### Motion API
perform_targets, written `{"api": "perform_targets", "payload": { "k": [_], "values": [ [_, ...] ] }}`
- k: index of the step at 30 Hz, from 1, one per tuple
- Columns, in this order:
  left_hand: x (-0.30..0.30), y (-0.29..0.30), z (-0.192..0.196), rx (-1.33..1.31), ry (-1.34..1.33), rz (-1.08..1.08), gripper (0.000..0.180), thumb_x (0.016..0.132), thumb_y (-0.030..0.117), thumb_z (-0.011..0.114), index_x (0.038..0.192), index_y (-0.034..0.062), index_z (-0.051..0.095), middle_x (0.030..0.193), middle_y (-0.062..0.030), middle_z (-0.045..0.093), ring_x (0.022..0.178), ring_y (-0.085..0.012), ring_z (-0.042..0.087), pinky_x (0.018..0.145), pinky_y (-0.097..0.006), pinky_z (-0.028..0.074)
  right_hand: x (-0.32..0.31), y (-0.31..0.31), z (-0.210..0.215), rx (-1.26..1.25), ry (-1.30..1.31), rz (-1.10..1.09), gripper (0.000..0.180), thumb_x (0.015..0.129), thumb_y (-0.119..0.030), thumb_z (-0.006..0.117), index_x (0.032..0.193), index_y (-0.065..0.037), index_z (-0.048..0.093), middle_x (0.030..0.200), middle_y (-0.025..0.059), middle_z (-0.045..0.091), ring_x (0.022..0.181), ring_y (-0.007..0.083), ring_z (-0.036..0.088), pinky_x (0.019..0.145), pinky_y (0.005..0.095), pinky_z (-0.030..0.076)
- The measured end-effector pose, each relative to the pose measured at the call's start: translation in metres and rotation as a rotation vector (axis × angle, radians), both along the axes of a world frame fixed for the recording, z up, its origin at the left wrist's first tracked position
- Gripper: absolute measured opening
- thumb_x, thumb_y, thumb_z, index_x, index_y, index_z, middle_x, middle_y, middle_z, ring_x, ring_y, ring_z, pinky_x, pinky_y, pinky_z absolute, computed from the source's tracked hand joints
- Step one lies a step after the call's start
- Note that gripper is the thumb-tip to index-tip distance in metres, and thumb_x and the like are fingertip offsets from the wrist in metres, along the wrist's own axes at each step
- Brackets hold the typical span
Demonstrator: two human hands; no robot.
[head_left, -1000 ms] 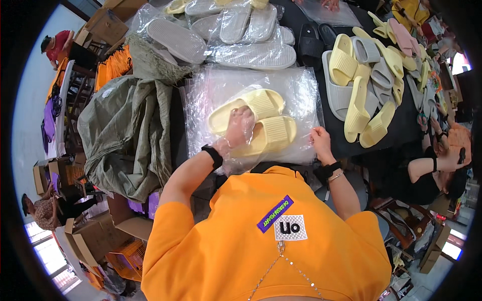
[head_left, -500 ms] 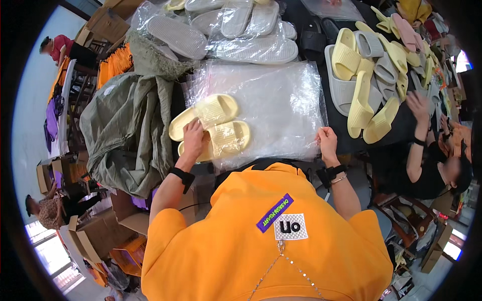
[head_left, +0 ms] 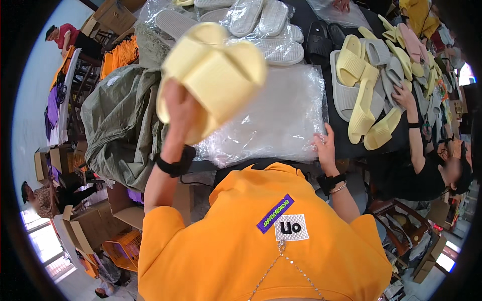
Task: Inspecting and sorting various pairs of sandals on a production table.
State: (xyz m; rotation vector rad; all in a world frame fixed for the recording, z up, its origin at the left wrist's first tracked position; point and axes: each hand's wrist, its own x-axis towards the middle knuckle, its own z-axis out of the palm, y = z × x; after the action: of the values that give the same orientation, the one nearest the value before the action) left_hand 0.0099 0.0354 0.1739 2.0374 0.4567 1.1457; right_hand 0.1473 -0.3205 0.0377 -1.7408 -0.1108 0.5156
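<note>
My left hand [head_left: 182,108] is closed round a pair of pale yellow slippers [head_left: 221,83], held together and raised above the table's left part. The slippers are slightly blurred, and some of my fingers are hidden behind them. Beneath them lies a stack of clear plastic bags [head_left: 281,110], flat on the black table. At the right edge of that stack is my right hand [head_left: 324,145], its fingers apart and nothing gripped in it; a fingertip is close to the bag's edge.
Grey slippers in clear bags [head_left: 273,50] lie at the back. Loose yellow slippers [head_left: 365,103] and grey ones pile up on the right, where a co-worker's hand [head_left: 404,95] reaches in. Green-grey sacking [head_left: 120,125] heaps on the left; black slippers [head_left: 319,45] sit behind the bags.
The yellow slippers have been lifted off the bags by my left hand toward my view. My right hand's fingers have spread. The co-worker's hand has moved onto the slipper pile.
</note>
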Motion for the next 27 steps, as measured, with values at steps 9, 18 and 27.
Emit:
{"api": "perform_targets", "payload": {
  "k": [9,18,27],
  "values": [
    [0.051,-0.126,-0.107,0.311,0.766,-0.401,0.033,0.068,0.013,0.058,0.099,0.0028,0.051,0.103,-0.0145,0.051,0.107,-0.0292,0.045,0.088,-0.047,0.032,0.003,0.001,-0.051,-0.274,-0.482,0.180,0.020,0.080,-0.006,0.056,0.098,0.001,0.062,0.079,0.0046,0.064,0.064,0.0084,0.056,0.059,0.0234,0.045],
    [-0.062,0.021,-0.166,0.258,0.939,0.118,0.028,0.068,0.007,0.055,0.095,0.0013,0.051,0.103,-0.0142,0.050,0.105,-0.0303,0.044,0.085,-0.047,0.032,0.000,0.002,-0.019,-0.183,-0.153,0.150,0.025,0.083,-0.008,0.055,0.107,-0.001,0.060,0.091,0.0078,0.064,0.066,0.0105,0.056,0.061,0.0230,0.045],
    [0.033,-0.014,-0.088,0.337,0.638,-0.037,0.027,0.064,0.005,0.058,0.089,0.0005,0.050,0.090,-0.0149,0.050,0.093,-0.0329,0.047,0.078,-0.046,0.034,0.003,0.003,-0.006,-0.278,-0.192,0.449,0.038,0.076,-0.012,0.062,0.111,0.000,0.055,0.107,0.0122,0.055,0.099,0.0233,0.054,0.083,0.0294,0.043]
  ]
}}
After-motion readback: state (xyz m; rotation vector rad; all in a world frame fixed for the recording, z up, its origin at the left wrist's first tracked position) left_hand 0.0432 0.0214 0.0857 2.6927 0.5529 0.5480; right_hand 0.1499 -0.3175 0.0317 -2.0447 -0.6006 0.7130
